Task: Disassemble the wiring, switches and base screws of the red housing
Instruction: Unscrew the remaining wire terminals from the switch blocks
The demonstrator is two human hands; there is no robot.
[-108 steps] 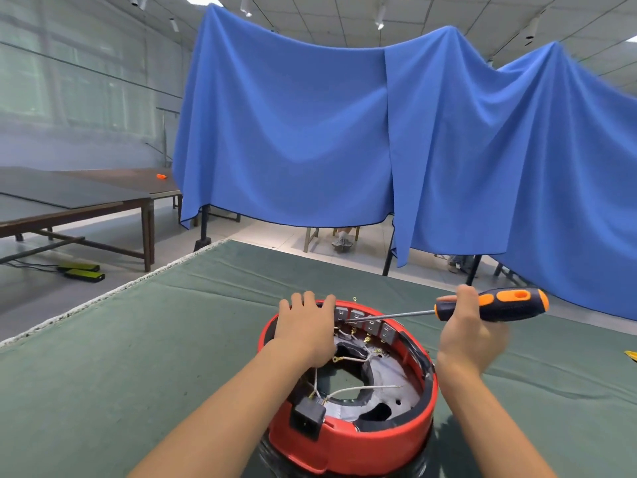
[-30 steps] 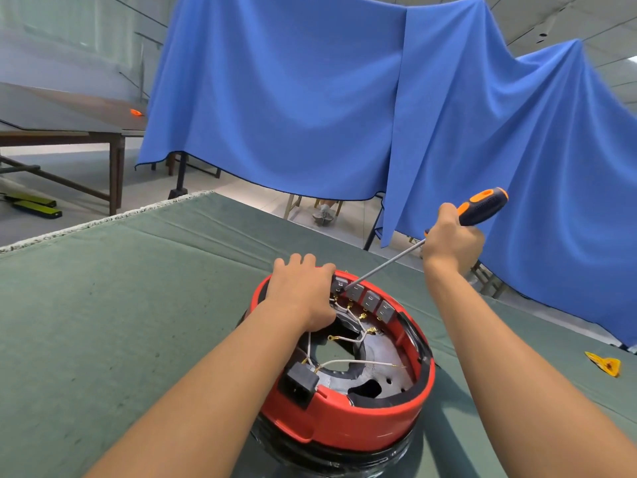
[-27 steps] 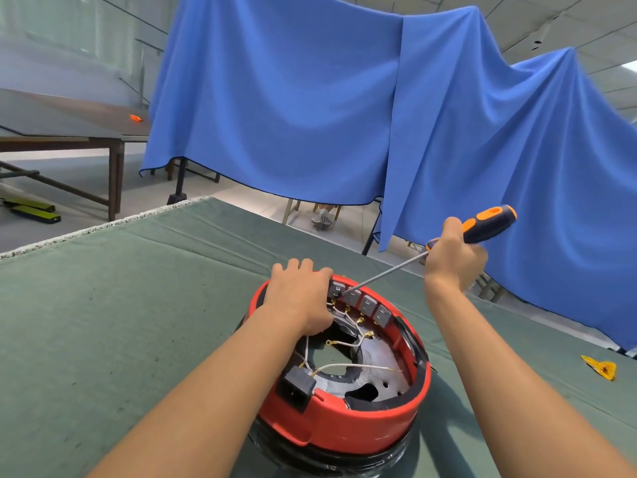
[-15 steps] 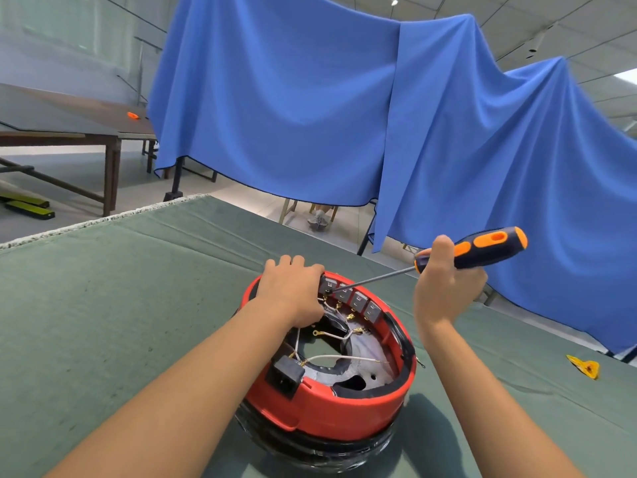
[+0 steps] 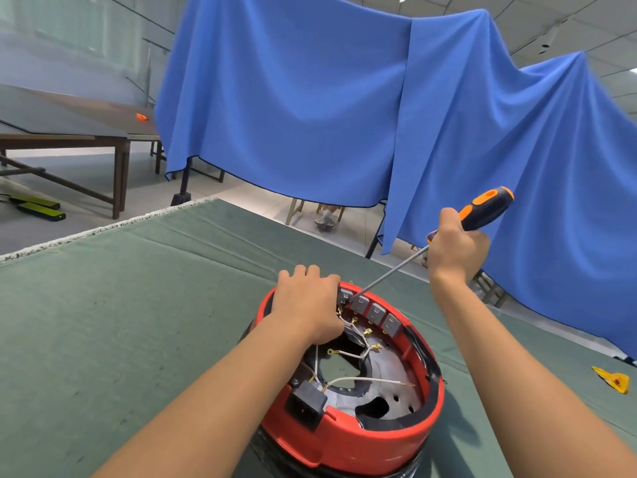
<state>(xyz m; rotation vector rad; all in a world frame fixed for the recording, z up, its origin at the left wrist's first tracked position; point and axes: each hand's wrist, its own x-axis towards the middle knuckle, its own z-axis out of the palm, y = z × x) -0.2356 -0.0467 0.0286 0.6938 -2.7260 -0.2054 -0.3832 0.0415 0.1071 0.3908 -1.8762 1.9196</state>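
Observation:
The round red housing (image 5: 348, 443) lies open side up on the green table cover, low in the middle of the view. Inside are a row of grey switches (image 5: 375, 312), white wires (image 5: 362, 379) with gold terminals and a black power socket (image 5: 305, 407). My left hand (image 5: 306, 301) rests over the far left rim, fingers curled over its edge. My right hand (image 5: 455, 250) grips the orange and black screwdriver (image 5: 482, 208); its long shaft slants down and its tip sits at the leftmost switches.
The green cover (image 5: 120, 305) spreads left and front of the housing. A small yellow piece (image 5: 612, 379) lies at the right edge. Blue cloth (image 5: 344, 115) hangs behind the table. Dark wooden tables (image 5: 69, 132) stand at the far left.
My right hand has raised the screwdriver handle, so the shaft slants more steeply onto the switches. My left hand stays on the rim.

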